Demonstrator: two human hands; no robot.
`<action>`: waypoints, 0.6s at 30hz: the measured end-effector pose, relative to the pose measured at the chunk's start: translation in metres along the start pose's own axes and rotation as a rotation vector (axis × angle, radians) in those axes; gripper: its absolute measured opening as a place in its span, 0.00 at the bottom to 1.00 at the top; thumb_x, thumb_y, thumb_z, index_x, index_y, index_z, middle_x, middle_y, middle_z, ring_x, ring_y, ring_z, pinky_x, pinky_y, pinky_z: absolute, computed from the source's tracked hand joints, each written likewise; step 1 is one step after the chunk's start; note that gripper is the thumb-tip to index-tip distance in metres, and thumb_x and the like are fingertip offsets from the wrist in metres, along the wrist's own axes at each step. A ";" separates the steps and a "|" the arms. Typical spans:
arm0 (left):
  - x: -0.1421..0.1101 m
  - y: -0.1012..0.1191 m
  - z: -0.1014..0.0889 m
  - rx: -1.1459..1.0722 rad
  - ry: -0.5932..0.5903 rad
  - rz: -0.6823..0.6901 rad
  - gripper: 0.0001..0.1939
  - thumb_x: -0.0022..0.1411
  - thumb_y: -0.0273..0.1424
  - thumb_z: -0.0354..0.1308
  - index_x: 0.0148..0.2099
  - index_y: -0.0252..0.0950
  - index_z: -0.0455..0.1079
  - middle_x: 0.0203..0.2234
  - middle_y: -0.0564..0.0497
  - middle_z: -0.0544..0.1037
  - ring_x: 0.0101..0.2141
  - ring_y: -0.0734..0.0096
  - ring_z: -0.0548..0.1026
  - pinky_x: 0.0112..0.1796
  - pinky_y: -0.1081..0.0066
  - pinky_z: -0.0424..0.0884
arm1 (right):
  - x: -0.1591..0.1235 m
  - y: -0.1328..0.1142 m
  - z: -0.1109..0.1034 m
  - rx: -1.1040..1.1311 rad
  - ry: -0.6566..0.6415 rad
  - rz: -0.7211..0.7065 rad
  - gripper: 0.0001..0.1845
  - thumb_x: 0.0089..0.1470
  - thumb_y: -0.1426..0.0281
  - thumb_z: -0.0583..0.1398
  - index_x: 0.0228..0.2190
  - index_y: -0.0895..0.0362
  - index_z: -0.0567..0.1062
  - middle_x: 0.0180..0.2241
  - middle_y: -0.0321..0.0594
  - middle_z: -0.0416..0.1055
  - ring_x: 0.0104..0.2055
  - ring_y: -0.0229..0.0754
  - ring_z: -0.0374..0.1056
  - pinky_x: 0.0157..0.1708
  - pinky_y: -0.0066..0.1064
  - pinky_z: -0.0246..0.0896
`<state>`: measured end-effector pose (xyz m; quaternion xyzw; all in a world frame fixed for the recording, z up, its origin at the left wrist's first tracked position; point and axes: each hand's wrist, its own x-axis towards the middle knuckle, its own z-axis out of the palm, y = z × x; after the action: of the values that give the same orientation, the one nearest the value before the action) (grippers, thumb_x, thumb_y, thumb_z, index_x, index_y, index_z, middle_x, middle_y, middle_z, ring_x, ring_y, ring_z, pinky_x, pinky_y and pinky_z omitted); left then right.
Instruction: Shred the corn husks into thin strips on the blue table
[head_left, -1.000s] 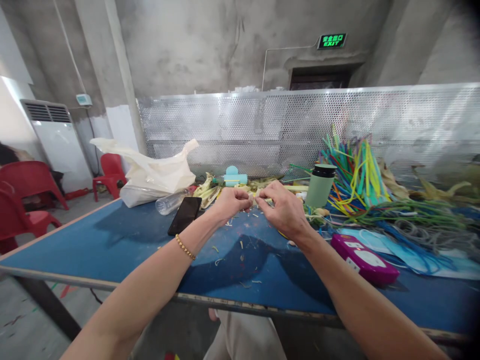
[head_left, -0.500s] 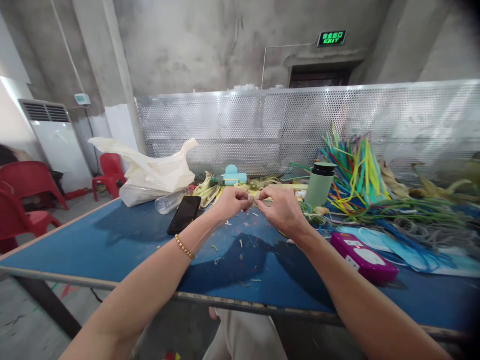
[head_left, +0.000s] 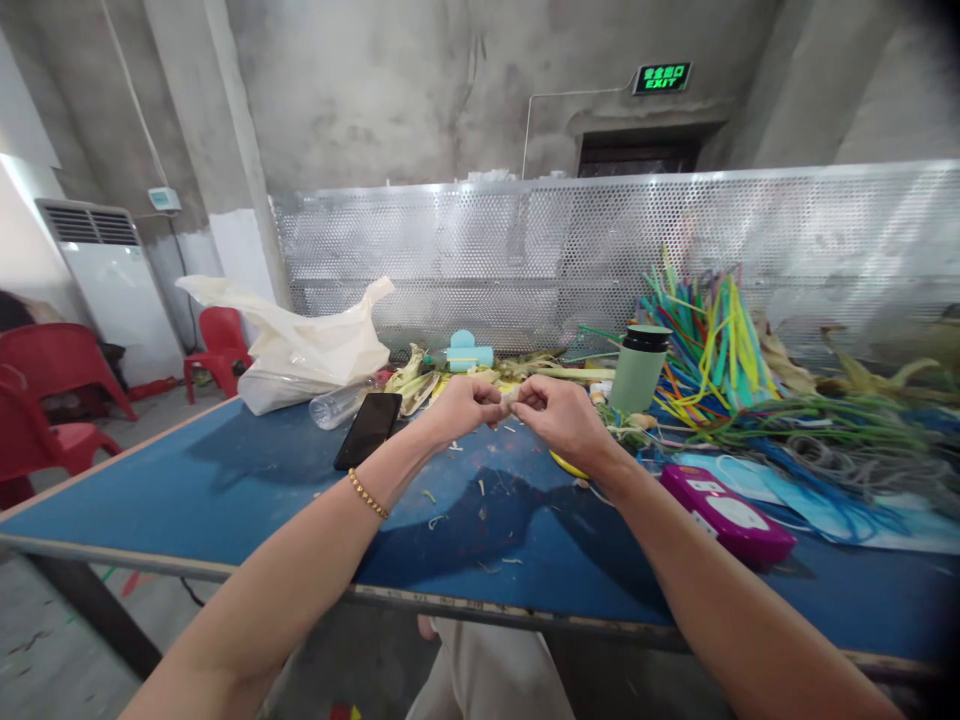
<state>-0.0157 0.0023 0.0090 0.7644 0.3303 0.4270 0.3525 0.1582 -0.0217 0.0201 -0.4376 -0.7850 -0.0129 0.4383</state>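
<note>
My left hand and my right hand meet above the middle of the blue table, fingertips pinched and almost touching. Something small and pale seems to be between them, too small to name. A gold bead bracelet circles my left wrist. Behind my hands lie dried corn husks in pale yellow and green. Beneath them, small plant scraps are scattered over the tabletop. Part of a yellow curved thing shows below my right hand, mostly hidden by it.
Left of my hands are a black phone, a clear plastic bottle and a white plastic bag. To the right stand a green tumbler, colourful strips, a purple device and coiled cords. A perforated metal panel rises behind.
My right hand has turned slightly, its fingers curling closer to the left fingertips. More of the yellow thing beneath it shows. The left hand has hardly moved.
</note>
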 end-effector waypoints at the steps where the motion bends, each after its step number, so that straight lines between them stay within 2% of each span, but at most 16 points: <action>1: 0.000 0.001 0.000 -0.005 -0.007 0.002 0.13 0.51 0.36 0.63 0.22 0.33 0.68 0.17 0.54 0.68 0.21 0.76 0.62 0.26 0.72 0.56 | 0.000 -0.001 0.000 0.005 -0.002 0.007 0.03 0.45 0.73 0.59 0.21 0.57 0.71 0.20 0.35 0.70 0.24 0.38 0.63 0.27 0.28 0.54; 5: 0.000 0.001 0.001 -0.030 -0.004 0.009 0.16 0.48 0.37 0.66 0.21 0.34 0.65 0.16 0.57 0.64 0.21 0.78 0.59 0.25 0.73 0.53 | 0.000 -0.002 -0.001 0.042 -0.011 0.040 0.04 0.44 0.72 0.59 0.20 0.57 0.71 0.20 0.36 0.69 0.24 0.38 0.63 0.27 0.29 0.54; 11: 0.001 0.001 0.002 -0.045 0.040 -0.001 0.09 0.48 0.30 0.63 0.22 0.32 0.68 0.16 0.55 0.67 0.21 0.78 0.61 0.26 0.73 0.56 | 0.000 0.001 0.001 0.153 -0.035 0.072 0.06 0.47 0.67 0.61 0.24 0.58 0.73 0.23 0.39 0.72 0.26 0.39 0.66 0.27 0.29 0.58; 14: 0.001 0.004 0.001 -0.169 0.037 -0.053 0.08 0.46 0.26 0.63 0.20 0.32 0.68 0.16 0.54 0.68 0.21 0.78 0.63 0.27 0.72 0.58 | 0.001 0.002 -0.001 0.245 -0.019 0.110 0.10 0.49 0.64 0.61 0.28 0.59 0.74 0.26 0.41 0.75 0.27 0.40 0.68 0.28 0.30 0.61; 18: 0.001 0.008 -0.004 -0.361 0.012 -0.153 0.07 0.47 0.23 0.63 0.21 0.30 0.68 0.16 0.52 0.69 0.20 0.80 0.63 0.25 0.73 0.56 | 0.005 0.006 -0.010 0.288 0.090 0.141 0.14 0.56 0.62 0.57 0.32 0.59 0.76 0.28 0.43 0.77 0.30 0.41 0.71 0.31 0.31 0.64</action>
<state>-0.0172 0.0003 0.0180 0.6591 0.3075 0.4557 0.5131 0.1682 -0.0183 0.0279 -0.4233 -0.7255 0.1112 0.5311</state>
